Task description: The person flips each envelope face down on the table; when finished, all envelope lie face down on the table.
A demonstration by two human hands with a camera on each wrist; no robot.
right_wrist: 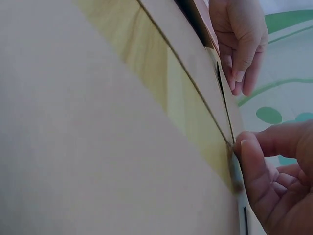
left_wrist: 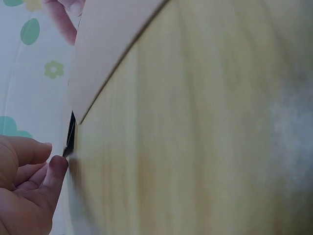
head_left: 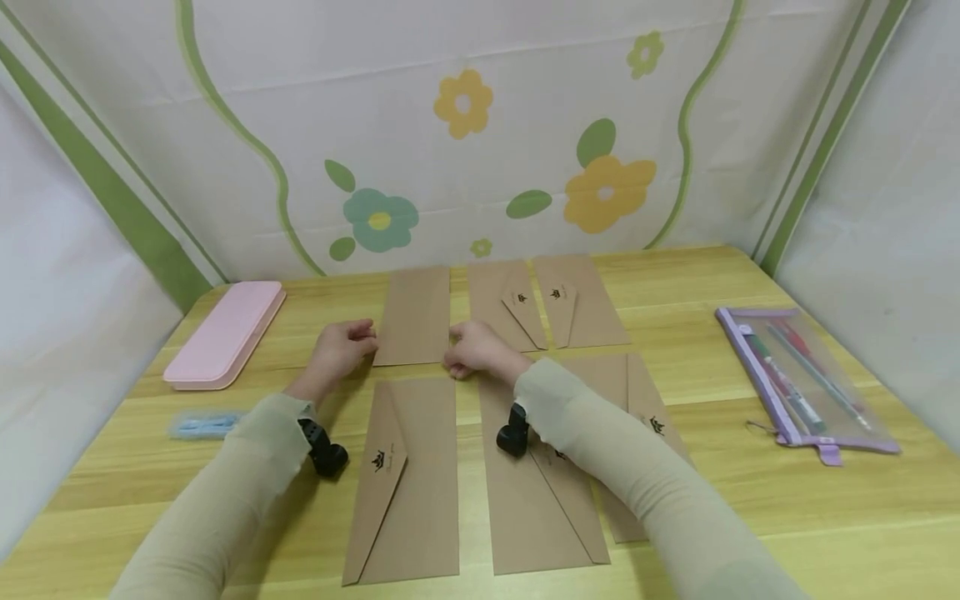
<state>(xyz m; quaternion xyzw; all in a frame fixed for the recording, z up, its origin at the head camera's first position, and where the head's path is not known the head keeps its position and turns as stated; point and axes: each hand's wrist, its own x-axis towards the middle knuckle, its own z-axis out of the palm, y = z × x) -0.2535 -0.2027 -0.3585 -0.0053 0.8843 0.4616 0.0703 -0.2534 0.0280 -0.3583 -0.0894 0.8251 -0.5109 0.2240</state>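
Note:
A plain brown envelope (head_left: 414, 312) lies flap side down at the back left of the group. Beside its left edge is my left hand (head_left: 337, 354), fingers loosely bent; the left wrist view shows a gap between thumb and forefinger. My right hand (head_left: 480, 348) pinches the envelope's right edge near the front corner between thumb and forefinger, as the right wrist view shows. In front lies another brown envelope (head_left: 427, 483), its pointed flap printed with a black crown. My right forearm partly covers a similar envelope (head_left: 517, 517) and one more (head_left: 630, 383).
Two further envelopes (head_left: 487, 292) (head_left: 592, 308) lie at the back, right of my right hand. A pink case (head_left: 225, 333) and a small blue packet (head_left: 202, 426) are on the left. At the right lies a purple-edged clear pouch (head_left: 810, 383) with pens. A flowered curtain (head_left: 300, 100) closes the back.

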